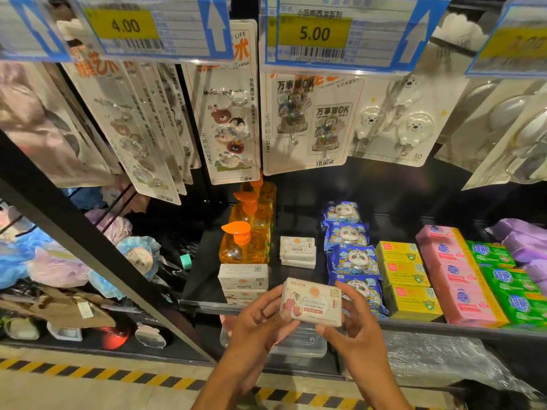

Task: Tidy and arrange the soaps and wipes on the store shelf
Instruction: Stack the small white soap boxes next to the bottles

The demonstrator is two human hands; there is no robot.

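A white soap box with a cherry picture [311, 303] is held in front of the shelf edge [444, 325]. My left hand [260, 318] grips its left end and my right hand [356, 327] grips its right end. On the shelf behind it, a stack of white soap boxes [243, 281] sits at the front left. A smaller stack of white soap boxes [297, 250] lies further back. To the right run a row of blue panda wipe packs [352, 255], yellow soap boxes [404, 276], pink soap boxes [457, 276] and green soap boxes [509, 279].
Orange pump bottles [247, 238] stand in a row behind the front soap stack. Hook packs [307, 122] hang above on pegs under price tags [313, 34]. Purple packs [527, 244] lie far right. Bath puffs [136, 253] fill the left bay. A clear plastic box [302, 344] sits below.
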